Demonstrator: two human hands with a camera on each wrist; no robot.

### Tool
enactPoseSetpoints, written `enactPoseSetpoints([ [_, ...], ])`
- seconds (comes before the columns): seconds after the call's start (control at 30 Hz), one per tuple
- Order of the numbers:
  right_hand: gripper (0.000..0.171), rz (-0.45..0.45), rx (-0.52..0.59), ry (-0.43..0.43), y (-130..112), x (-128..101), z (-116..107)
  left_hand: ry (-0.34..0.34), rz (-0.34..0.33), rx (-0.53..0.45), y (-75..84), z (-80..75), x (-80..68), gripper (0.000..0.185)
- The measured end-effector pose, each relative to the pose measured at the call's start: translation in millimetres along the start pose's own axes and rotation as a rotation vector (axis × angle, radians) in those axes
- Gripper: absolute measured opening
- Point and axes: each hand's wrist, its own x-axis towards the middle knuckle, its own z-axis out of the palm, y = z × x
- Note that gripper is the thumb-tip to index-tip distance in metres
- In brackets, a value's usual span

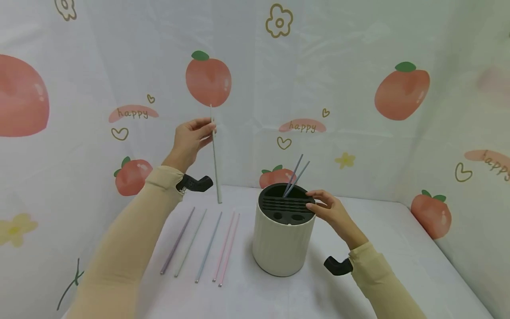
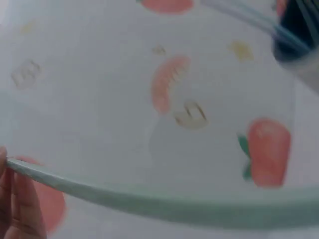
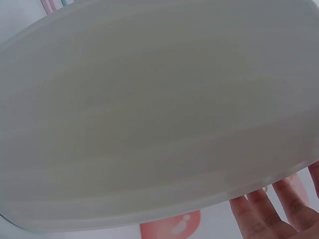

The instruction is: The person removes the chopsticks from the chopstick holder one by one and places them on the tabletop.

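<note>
the left hand [image 1: 190, 141] pinches a pale green chopstick [image 1: 215, 159] near its top, holding it almost upright in the air at about 10 o'clock from the cream holder [image 1: 281, 241], its lower tip just above the white table [image 1: 398, 248]. the right hand [image 1: 332, 212] rests with relaxed, nearly straight fingers on the holder's dark slotted top [image 1: 287, 204] at its 3 o'clock rim, gripping nothing; two grey chopsticks [image 1: 296, 175] lean out of the back compartment. at the holder's 9 o'clock, five more chopsticks [image 1: 203, 243] lie side by side on the table, purple, green, blue and two pink
</note>
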Motion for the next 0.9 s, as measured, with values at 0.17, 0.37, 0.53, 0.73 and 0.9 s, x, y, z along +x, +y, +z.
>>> enactPoseSetpoints([
  [0.17, 0.043, 0.002, 0.001, 0.000, 0.2, -0.4, -0.3, -0.010, -0.103, 0.306, -40.4, -49.1, -4.7, 0.035],
  [0.37, 0.043, 0.004, 0.003, -0.001, 1.1, -0.8, -1.3, -0.013, -0.200, 0.549, -90.5, -91.3, -15.9, 0.038],
  [0.53, 0.044, 0.005, 0.005, 0.001, 0.4, -0.3, -0.9, -0.016, -0.265, 0.613, -124.5, -113.8, -28.2, 0.037],
  [0.73, 0.045, 0.015, 0.012, 0.002, 0.8, 0.8, 0.3, -0.012, -0.328, 0.686, -151.1, -130.2, -43.9, 0.035],
  [0.9, 0.044, 0.010, 0.004, 0.001, 0.4, 0.2, -0.4, 0.011, -0.365, 0.728, -165.0, -137.2, -53.3, 0.031],
])
